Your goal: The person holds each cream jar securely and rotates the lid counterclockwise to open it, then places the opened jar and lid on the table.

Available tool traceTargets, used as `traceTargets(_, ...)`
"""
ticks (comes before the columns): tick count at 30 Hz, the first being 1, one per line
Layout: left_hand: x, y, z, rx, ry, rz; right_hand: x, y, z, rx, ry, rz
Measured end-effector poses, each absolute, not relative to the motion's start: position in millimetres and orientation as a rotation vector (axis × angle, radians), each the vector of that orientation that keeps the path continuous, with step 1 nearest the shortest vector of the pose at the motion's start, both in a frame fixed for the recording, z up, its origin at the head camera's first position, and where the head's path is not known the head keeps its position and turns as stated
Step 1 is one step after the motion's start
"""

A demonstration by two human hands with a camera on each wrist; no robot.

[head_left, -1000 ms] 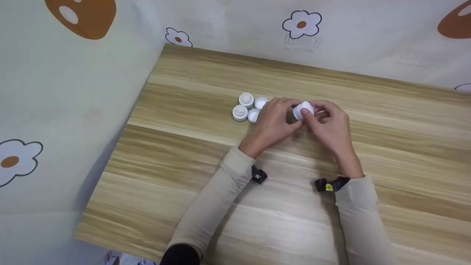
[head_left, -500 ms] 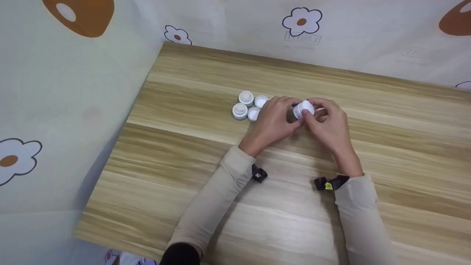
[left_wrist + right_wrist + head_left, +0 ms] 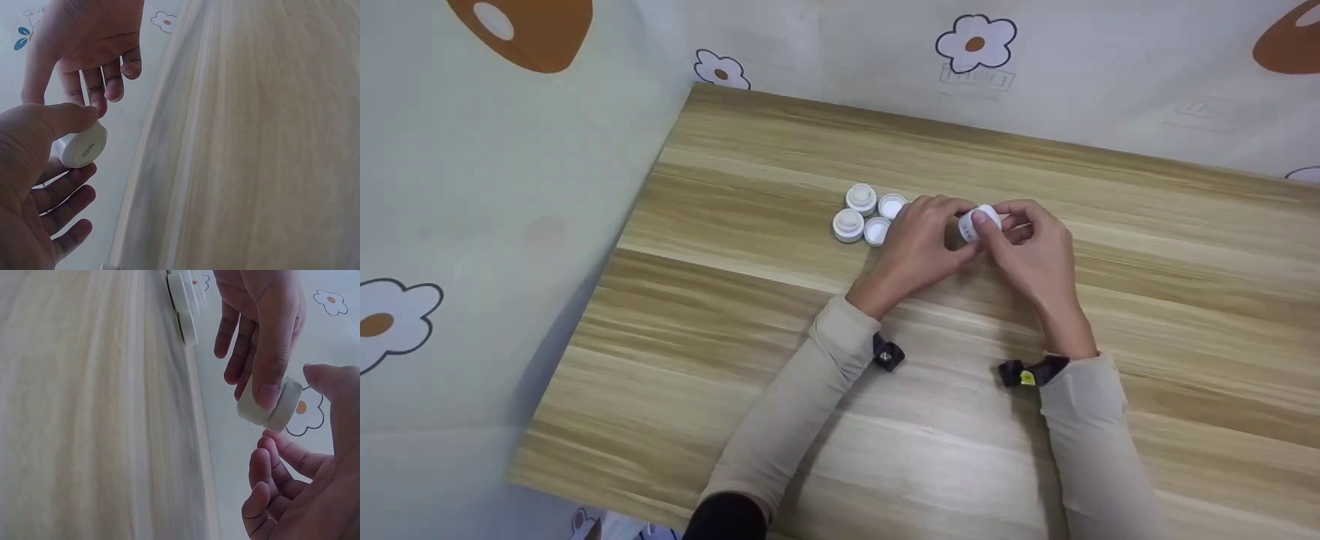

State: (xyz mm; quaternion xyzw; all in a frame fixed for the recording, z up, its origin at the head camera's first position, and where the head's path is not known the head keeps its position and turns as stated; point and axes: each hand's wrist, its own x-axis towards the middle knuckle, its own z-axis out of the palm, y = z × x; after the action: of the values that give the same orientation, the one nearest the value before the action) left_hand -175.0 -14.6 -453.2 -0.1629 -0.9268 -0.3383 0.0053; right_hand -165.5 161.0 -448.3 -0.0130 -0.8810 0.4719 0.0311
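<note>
A small white jar (image 3: pixel 969 228) with a white lid (image 3: pixel 288 405) is lifted off the table between both hands. My left hand (image 3: pixel 919 244) grips the jar body, thumb on one side and fingers on the other. My right hand (image 3: pixel 1035 255) is around the lid end, its thumb over the lid in the head view. Dark print shows on the jar's round base (image 3: pixel 88 151) in the left wrist view. Left of my left hand stand two lidless white jars, one far (image 3: pixel 861 198) and one near (image 3: pixel 848 226). Beside them lie two upturned lids (image 3: pixel 892 205), partly behind that hand.
The wood-grain table (image 3: pixel 720 315) has its left edge and back edge in view. A pale wall covering (image 3: pixel 840 45) with printed flowers runs along both. Black wrist cameras (image 3: pixel 889 354) sit at both cuffs.
My right thumb has shifted slightly on the jar's lid end, and the right fingers moved a little. The left hand holds the jar in the same place. The loose jars and lids stay put.
</note>
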Motion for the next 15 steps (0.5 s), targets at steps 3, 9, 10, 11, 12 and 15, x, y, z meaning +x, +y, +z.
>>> traceTargets(3, -174.9, -14.6, -453.0, -0.504, -2.907, -1.052, -166.3, 160.2, -449.3, -0.015, -2.694, 1.468)
traceTargets(9, -176.0, -15.1, -453.0, -0.505, -2.914, -1.051, -166.9, 158.9, -449.1, 0.017, -2.654, 1.500)
traceTargets(10, -176.2, -15.3, -452.9, -0.503, -2.914, -1.050, -167.0, 158.7, -449.0, 0.022, -2.650, 1.501)
traceTargets(11, -176.4, -15.5, -452.9, -0.501, -2.915, -1.050, -166.9, 158.4, -448.9, 0.024, -2.652, 1.499)
traceTargets(12, -176.6, -15.5, -453.0, -0.501, -2.917, -1.048, -166.9, 158.2, -448.9, 0.027, -2.651, 1.498)
traceTargets(15, -176.8, -15.6, -452.7, -0.500, -2.924, -1.048, -166.8, 158.0, -449.3, 0.034, -2.651, 1.493)
